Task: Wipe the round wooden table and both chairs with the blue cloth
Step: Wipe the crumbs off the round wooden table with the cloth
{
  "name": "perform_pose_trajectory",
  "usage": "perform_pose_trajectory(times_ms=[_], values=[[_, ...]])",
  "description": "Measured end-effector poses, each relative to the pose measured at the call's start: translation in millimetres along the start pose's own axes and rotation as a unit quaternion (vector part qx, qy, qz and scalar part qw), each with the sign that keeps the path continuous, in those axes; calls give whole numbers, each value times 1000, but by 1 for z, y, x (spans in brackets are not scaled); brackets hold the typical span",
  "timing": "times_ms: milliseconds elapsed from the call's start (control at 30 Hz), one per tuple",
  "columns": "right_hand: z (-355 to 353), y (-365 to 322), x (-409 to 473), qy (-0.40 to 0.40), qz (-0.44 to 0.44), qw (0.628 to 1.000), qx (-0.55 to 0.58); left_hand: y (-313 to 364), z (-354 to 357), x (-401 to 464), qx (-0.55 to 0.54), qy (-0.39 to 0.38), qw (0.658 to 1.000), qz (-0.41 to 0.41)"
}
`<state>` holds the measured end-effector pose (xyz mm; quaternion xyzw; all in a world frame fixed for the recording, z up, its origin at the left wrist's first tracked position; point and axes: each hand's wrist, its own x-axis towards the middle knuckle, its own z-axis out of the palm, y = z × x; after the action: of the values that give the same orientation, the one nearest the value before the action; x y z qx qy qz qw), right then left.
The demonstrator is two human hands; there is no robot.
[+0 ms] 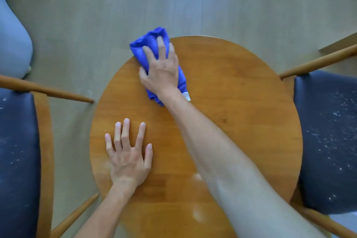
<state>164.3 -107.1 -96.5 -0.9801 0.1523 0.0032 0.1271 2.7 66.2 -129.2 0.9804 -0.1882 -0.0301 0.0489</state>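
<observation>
- Right hand (161, 69) grips the bunched cloth (148, 48) at the far left edge of the worktop (241, 102).
- Left hand (128, 154) lies flat, fingers spread, on the worktop's near left.
- Chairs (328, 131) flank the worktop.

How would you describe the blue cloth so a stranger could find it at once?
Start at the round wooden table between two dark-seated chairs. At its far left edge, the right hand presses down a bunched cloth. It is the only bright blue thing there.

Round wooden table (241, 102) bears a bunched blue cloth (146, 48) and both hands.
</observation>
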Motion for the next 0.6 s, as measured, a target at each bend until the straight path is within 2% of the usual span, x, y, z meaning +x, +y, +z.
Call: perform_pose_trajectory(times_ms=[67,100,133,167,267,333,467,600], values=[[1,0,-3,-64,-149,986,-29,0,0,0,-7,10,1000,-4],[-3,18,1,-76,-196,977,-35,0,0,1,-9,16,1000,-3],[-9,43,6,-69,-213,974,-32,1,0,2,-10,20,1000,-2],[-16,72,10,-53,-193,980,-18,1,0,2,-10,20,1000,-2],[-42,171,2,16,-14,1000,19,3,0,2,-19,21,1000,-6],[-59,228,-29,41,108,993,28,4,1,1,-22,20,1000,-8],[-70,281,-134,105,309,943,59,4,2,1,-19,20,1000,-6],[-56,252,-221,160,462,870,53,4,2,2,-20,18,1000,-9]])
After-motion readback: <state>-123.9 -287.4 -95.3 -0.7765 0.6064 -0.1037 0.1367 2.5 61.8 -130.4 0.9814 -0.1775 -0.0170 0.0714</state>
